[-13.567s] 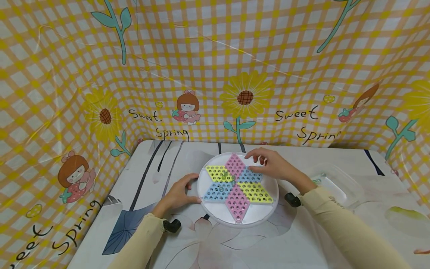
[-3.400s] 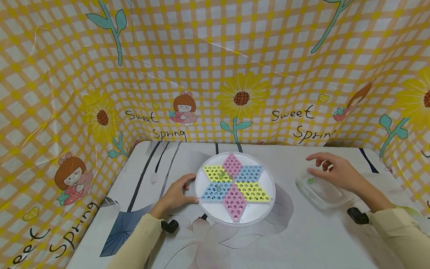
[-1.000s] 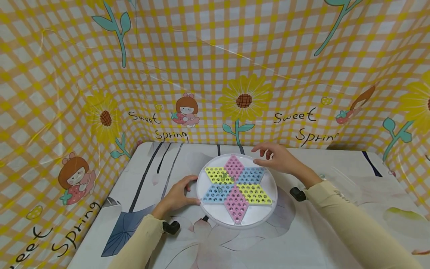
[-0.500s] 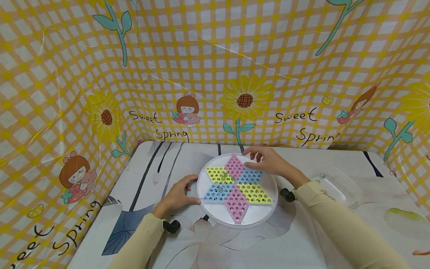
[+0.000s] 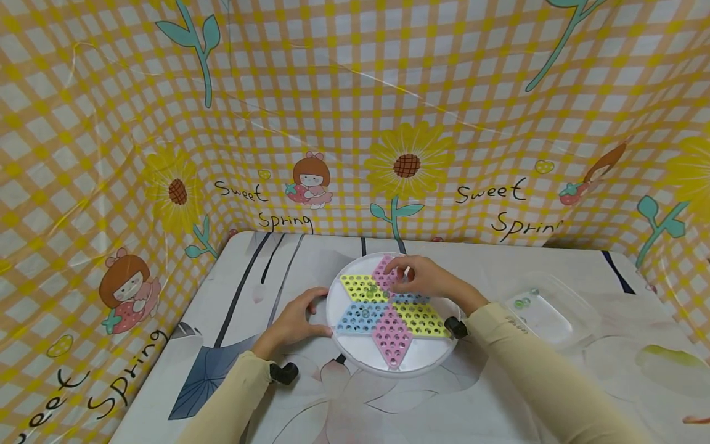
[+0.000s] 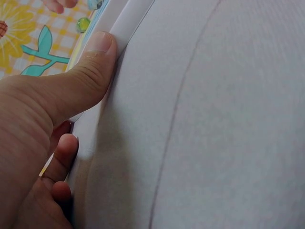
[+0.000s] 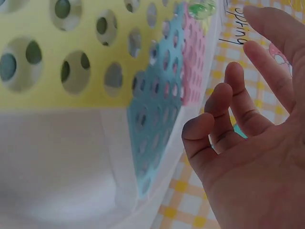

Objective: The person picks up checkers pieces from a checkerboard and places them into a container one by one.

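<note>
As the right hand moves left over the far side of the board, its loosely curled fingers, tips apart, come near the marbles, while the left hand, fingers spread, touches the left rim.

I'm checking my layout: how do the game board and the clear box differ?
The game board is round; the box is roughly rectangular.
The board is white with a pink, yellow and blue star; the box is clear.
The left hand touches the board's edge; no hand is at the box.
Both lie on the table and hold marbles.
</note>
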The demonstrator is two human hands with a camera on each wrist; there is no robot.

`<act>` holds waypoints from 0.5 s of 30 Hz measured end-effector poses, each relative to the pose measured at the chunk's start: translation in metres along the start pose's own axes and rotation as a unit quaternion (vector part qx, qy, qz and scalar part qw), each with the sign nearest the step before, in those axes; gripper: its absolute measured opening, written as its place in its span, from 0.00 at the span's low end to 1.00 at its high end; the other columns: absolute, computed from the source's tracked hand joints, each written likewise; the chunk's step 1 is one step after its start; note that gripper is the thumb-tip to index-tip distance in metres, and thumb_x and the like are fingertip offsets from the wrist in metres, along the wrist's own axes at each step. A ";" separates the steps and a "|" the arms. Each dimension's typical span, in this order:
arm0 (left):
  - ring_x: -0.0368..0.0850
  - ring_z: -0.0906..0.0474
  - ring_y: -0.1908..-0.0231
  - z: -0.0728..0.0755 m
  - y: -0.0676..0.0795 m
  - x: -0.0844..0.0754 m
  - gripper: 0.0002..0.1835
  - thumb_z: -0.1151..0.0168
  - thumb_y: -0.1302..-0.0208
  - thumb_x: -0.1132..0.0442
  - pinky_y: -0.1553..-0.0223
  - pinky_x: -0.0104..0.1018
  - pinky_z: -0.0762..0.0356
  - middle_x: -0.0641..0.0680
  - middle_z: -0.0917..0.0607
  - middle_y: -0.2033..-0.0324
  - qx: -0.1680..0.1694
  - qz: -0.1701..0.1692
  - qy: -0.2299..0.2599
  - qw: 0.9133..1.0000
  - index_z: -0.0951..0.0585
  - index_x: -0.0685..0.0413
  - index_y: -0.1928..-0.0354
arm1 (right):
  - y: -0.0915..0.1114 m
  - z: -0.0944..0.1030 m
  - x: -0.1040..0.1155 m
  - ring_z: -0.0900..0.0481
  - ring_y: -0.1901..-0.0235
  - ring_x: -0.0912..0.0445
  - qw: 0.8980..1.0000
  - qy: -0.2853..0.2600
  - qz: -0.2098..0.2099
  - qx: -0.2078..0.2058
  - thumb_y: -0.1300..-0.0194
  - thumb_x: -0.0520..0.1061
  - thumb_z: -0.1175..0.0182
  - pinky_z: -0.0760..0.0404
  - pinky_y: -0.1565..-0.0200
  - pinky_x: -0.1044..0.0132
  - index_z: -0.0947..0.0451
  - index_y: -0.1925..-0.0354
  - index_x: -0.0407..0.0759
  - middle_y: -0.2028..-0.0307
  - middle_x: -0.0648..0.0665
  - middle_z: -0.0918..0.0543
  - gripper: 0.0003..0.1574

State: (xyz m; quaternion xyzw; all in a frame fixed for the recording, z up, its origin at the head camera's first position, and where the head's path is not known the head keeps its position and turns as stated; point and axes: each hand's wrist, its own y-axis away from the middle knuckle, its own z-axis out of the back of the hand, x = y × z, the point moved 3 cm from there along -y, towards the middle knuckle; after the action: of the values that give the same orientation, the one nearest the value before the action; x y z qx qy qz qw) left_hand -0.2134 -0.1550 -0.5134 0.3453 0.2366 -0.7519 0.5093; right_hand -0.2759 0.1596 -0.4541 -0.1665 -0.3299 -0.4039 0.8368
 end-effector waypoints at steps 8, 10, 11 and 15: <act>0.46 0.30 0.57 0.000 -0.001 0.001 0.48 0.14 0.54 0.57 0.52 0.44 0.34 0.51 0.24 0.57 -0.001 -0.003 0.000 1.000 0.28 0.49 0.29 | -0.003 -0.011 -0.002 0.28 0.66 0.51 0.999 -0.005 -0.030 0.030 0.35 0.45 0.28 0.27 0.62 0.59 0.16 0.47 0.46 0.65 0.46 0.22 0.18; 0.46 0.30 0.56 0.000 0.000 0.001 0.49 0.14 0.54 0.56 0.51 0.43 0.33 0.50 0.24 0.57 0.000 0.002 -0.001 1.000 0.29 0.48 0.28 | -0.004 -0.013 -0.002 0.28 0.66 0.52 0.999 0.001 -0.032 0.032 0.35 0.45 0.28 0.26 0.62 0.59 0.16 0.48 0.47 0.65 0.46 0.22 0.17; 0.45 0.30 0.56 0.000 -0.001 0.001 0.49 0.14 0.54 0.56 0.52 0.43 0.33 0.50 0.24 0.57 0.000 0.001 -0.002 1.000 0.29 0.48 0.28 | -0.005 -0.014 -0.002 0.28 0.66 0.52 0.999 0.005 -0.032 0.033 0.35 0.45 0.28 0.26 0.62 0.60 0.15 0.49 0.47 0.65 0.46 0.22 0.17; 0.45 0.30 0.56 0.000 -0.001 0.002 0.49 0.14 0.54 0.56 0.52 0.43 0.33 0.50 0.24 0.57 0.000 0.002 -0.004 1.000 0.29 0.48 0.28 | -0.006 -0.017 -0.003 0.28 0.65 0.53 0.998 0.011 -0.042 0.039 0.35 0.46 0.28 0.26 0.61 0.60 0.15 0.51 0.49 0.64 0.47 0.21 0.14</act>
State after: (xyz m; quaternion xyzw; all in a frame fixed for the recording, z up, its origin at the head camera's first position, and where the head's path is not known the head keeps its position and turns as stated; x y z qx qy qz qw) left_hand -0.2145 -0.1556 -0.5148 0.3422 0.2339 -0.7523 0.5120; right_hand -0.2753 0.1485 -0.4684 -0.1158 -0.3429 -0.4271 0.8286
